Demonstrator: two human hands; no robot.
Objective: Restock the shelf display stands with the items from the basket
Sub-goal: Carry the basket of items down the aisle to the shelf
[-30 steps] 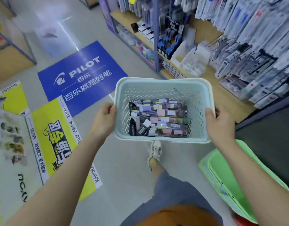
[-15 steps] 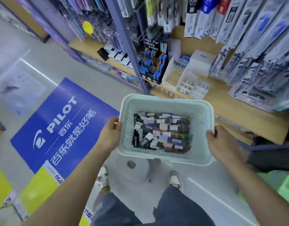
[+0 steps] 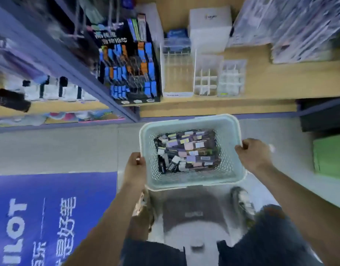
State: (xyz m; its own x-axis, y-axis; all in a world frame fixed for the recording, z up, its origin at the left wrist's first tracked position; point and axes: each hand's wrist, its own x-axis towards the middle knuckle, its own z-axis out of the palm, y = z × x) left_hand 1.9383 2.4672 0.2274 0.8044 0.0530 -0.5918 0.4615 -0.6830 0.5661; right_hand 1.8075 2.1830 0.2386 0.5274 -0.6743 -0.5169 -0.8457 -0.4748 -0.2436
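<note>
I hold the basket [image 3: 194, 186] by its two short sides. My left hand [image 3: 135, 167] grips the left rim and my right hand [image 3: 253, 154] grips the right rim, fingers [image 3: 240, 147] curled over the edge. The packs [image 3: 188, 150] lie heaped on its bottom, most with their long axis running left to right across me. The clear stands [image 3: 205, 77] sit on the wooden shelf [image 3: 261, 83] straight ahead, beyond the basket's far rim and well apart from both hands. The divided ones stand toward my right, so I judge my right hand the nearer for reaching, once my left hand or the floor takes the basket.
</note>
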